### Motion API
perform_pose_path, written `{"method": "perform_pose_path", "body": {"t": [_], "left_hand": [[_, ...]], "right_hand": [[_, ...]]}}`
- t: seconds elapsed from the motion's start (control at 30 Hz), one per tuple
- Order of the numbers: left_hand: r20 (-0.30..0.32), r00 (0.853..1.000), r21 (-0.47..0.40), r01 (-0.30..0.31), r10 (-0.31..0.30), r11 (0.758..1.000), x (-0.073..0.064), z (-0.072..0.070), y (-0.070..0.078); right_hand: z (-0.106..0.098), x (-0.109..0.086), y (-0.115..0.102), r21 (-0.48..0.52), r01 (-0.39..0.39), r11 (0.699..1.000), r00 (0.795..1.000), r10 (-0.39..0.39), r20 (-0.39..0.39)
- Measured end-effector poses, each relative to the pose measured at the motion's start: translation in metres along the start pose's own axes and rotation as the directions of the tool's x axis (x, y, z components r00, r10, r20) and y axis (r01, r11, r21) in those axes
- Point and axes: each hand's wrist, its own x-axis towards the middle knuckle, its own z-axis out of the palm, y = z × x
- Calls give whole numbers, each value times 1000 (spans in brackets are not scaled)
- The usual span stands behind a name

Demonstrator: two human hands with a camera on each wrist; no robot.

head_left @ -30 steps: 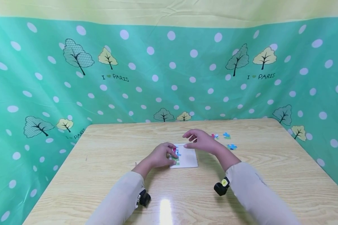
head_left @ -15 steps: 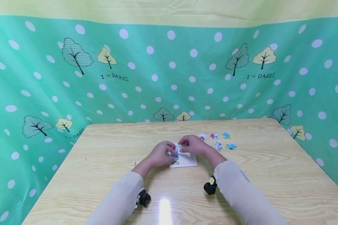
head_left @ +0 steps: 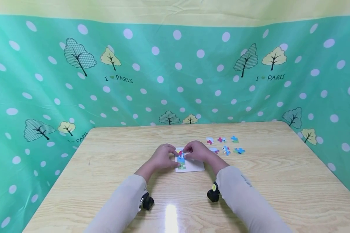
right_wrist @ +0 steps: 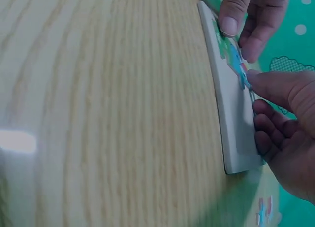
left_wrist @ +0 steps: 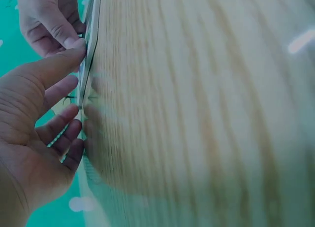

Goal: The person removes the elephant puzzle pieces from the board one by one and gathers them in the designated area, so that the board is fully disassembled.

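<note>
A white puzzle board (head_left: 195, 165) lies on the table between both hands, with jigsaw pieces along its left side. A green piece (head_left: 181, 167) is at the near end, a blue piece (head_left: 180, 159) is in the middle, and yellow and red show at the far end. My left hand (head_left: 161, 157) rests at the board's left side, thumb on the green piece, its fingers extended toward the far pieces. My right hand (head_left: 199, 151) pinches the right side of a blue puzzle piece (right_wrist: 240, 73) with thumb and forefinger; the forefinger is partly hidden in the right wrist view.
Several loose puzzle pieces lie in two rows right of the board, among them a blue-green piece (head_left: 234, 139), a red-and-white piece (head_left: 221, 140) and a blue piece (head_left: 239, 150). A green dotted curtain (head_left: 145, 74) hangs behind the wooden table (head_left: 116, 145).
My right hand has moved left and nearer, from above the board's far edge to the pieces on the left. The left hand has lifted its fingers slightly, showing more of the pieces.
</note>
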Motion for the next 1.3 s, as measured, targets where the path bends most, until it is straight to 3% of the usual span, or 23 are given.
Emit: {"method": "perform_pose_path", "body": {"t": [0.17, 0.4, 0.7, 1.3], "left_hand": [[-10, 1000, -22, -21, 21, 1000, -1, 1, -4], [16, 1000, -84, -2, 3, 996, -2, 2, -12], [11, 1000, -88, -16, 17, 996, -3, 3, -13], [16, 1000, -108, -21, 23, 994, -4, 2, -13]], "right_hand": [[3, 0, -3, -7, -21, 1000, 1000, 21, -11], [6, -1, -3, -23, -6, 1000, 1000, 6, -24], [7, 0, -4, -20, -30, 999, 999, 29, -13], [9, -7, -2, 35, -3, 999, 992, 7, -127]]}}
